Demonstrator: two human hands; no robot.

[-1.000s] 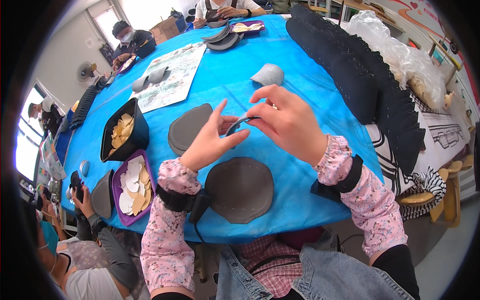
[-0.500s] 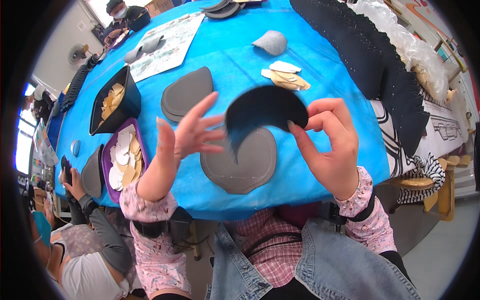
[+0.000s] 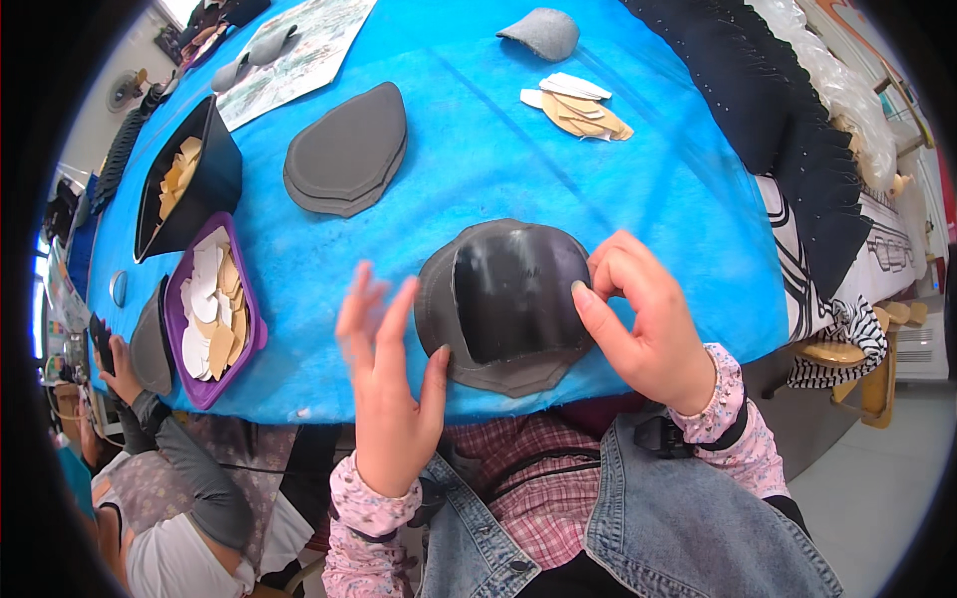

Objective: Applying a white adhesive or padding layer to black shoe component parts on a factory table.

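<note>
Landmark: rounded dark grey fabric piece (image 3: 437, 299), flat on bright blue table cover (image 3: 469, 159), near edge. Glossy black curved sheet (image 3: 523, 294) lies over it, covering most of its middle and right; grey edge shows left and below. Can't tell how much of the sheet touches it. Right hand (image 3: 643, 329) at the landmark's right side: thumb and forefinger closed on the sheet's right edge. Left hand (image 3: 394, 394) at the landmark's left side: thumb and fingers spread wide, nothing gripped, fingers blurred; thumb tip at the landmark's edge, contact unclear. Left of landmark: purple plastic tray (image 3: 257, 334) of white and tan cut pieces. Beyond, to the left: stacked dark grey rounded pieces (image 3: 349, 149), then black plastic bin (image 3: 214, 169). Beyond, slightly right: loose pile of white and tan flat pieces (image 3: 578, 107); farther, light grey curved felt piece (image 3: 548, 35).
</note>
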